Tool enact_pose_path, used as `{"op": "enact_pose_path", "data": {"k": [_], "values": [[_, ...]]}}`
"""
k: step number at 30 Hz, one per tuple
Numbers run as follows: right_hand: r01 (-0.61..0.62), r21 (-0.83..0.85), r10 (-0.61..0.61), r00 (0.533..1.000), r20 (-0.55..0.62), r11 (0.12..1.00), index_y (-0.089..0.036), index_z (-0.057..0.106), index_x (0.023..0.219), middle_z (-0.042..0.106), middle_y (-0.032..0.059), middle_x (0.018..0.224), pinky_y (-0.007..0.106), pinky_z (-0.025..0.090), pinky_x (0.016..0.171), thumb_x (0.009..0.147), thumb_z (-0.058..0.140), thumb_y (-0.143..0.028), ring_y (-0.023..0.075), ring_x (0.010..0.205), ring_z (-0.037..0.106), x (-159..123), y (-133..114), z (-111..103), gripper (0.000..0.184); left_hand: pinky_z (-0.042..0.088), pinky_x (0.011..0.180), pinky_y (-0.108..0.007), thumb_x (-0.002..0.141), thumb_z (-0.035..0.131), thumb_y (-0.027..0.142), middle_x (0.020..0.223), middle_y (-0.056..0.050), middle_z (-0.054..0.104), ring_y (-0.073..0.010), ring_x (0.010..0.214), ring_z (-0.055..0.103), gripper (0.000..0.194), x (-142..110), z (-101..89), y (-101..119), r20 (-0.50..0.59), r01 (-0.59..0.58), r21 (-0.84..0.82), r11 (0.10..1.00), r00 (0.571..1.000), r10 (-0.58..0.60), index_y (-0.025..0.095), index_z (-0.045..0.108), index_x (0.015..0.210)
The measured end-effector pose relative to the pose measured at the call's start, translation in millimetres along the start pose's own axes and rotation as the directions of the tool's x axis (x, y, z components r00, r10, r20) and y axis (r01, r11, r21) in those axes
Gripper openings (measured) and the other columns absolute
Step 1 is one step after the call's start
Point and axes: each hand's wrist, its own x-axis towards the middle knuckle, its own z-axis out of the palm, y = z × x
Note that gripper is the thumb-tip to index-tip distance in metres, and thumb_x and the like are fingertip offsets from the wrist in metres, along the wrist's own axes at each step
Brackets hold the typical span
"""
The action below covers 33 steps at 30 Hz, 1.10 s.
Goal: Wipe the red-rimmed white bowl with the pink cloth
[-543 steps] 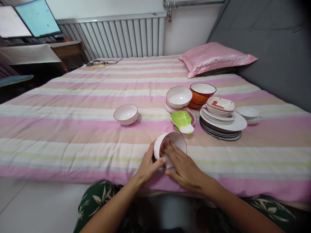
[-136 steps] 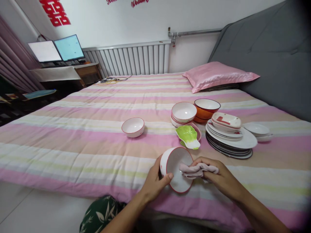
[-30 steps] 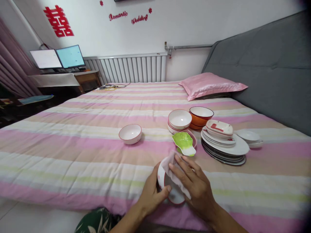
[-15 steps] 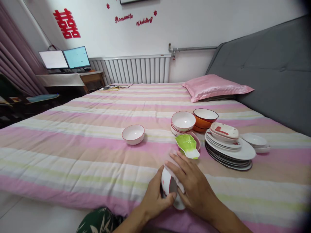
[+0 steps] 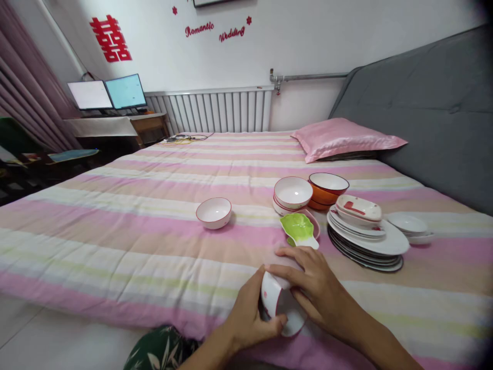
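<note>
A small white bowl (image 5: pixel 271 294) with a red rim and a pink flower mark is tilted on its side near the bed's front edge. My left hand (image 5: pixel 252 308) grips it, thumb at the rim and fingers behind the outer wall. My right hand (image 5: pixel 314 282) is closed on a white cloth (image 5: pixel 284 264), pressing it over the bowl's upper rim. Whether it is cloth or tissue is hard to tell. Just beyond my hands lies a green leaf-shaped dish (image 5: pixel 299 229) with a white end. A single red-rimmed white bowl (image 5: pixel 213 214) stands farther left.
White bowls (image 5: pixel 293 192) are stacked behind the green dish, beside orange bowls (image 5: pixel 328 191). To the right, a pile of plates (image 5: pixel 393 241) carries rectangular dishes (image 5: pixel 359 208), with small white dishes (image 5: pixel 407 224) alongside. A pink pillow (image 5: pixel 346 139) lies by the grey headboard (image 5: pixel 419 113).
The bowl has turned so more of its inside faces me. My right hand and the cloth have shifted along the rim, slightly rightward. The camera view has swung a little left.
</note>
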Motion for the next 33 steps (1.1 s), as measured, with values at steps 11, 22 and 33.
{"op": "enact_pose_path", "data": {"k": [11, 22, 33], "values": [[0.142, -0.093, -0.155, 0.976, -0.152, 0.986, -0.020, 0.061, 0.114, 0.064, 0.0048, 0.118, 0.042, 0.046, 0.096, 0.080, 0.042, -0.006, 0.0234, 0.120, 0.051, -6.8, 9.6, 13.7, 0.042, 0.045, 0.088, -0.044, 0.056, 0.069, 0.030, 0.115, -0.011, 0.056, -0.0297, 0.100, 0.055, 0.079, -0.2, 0.9, -4.1, 0.088, -0.085, 0.152, 0.985, 0.994, 0.072, 0.017, 0.039, 0.128], [-0.222, 0.403, 0.324, 0.923, -0.205, 0.888, -0.023, 0.065, 0.109, 0.068, 0.0041, 0.111, 0.033, 0.050, 0.092, 0.078, 0.060, -0.021, 0.0190, 0.105, 0.062, -17.9, 31.4, 28.3, 0.031, 0.031, 0.107, -0.048, 0.063, 0.068, 0.026, 0.143, -0.013, 0.038, -0.0330, 0.128, 0.039, 0.092, 6.2, -3.3, -11.1, 0.148, -0.094, 0.123, 0.988, 0.986, 0.075, 0.019, 0.020, 0.141], [-0.529, 0.704, 0.778, 0.626, -0.054, 0.475, -0.020, 0.067, 0.104, 0.070, 0.0067, 0.103, 0.035, 0.052, 0.084, 0.074, 0.064, -0.029, 0.0232, 0.094, 0.066, -31.0, 28.5, 51.1, 0.032, 0.030, 0.108, -0.047, 0.062, 0.065, 0.019, 0.141, -0.014, 0.039, -0.0320, 0.128, 0.039, 0.089, 8.8, -8.3, -6.1, 0.176, -0.011, 0.133, 0.991, 0.984, -0.013, 0.018, 0.022, 0.139]]}}
